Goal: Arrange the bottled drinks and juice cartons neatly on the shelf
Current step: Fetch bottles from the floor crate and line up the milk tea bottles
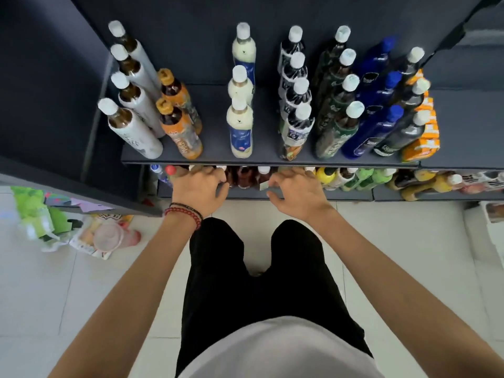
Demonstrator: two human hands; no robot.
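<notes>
Bottle labels [240, 137] blurred; no text legible.

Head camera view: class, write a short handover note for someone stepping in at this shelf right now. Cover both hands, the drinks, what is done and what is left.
Left hand: reaching into the lower shelf, at the brown bottles; grip hidden.
Right hand: beside it, fingers curled at the same row; grip unclear.
Done: upper shelf stands in straight rows, orange cartons at its right end.
Left: the lower shelf; the yellow bottles toward its right look jumbled.
</notes>
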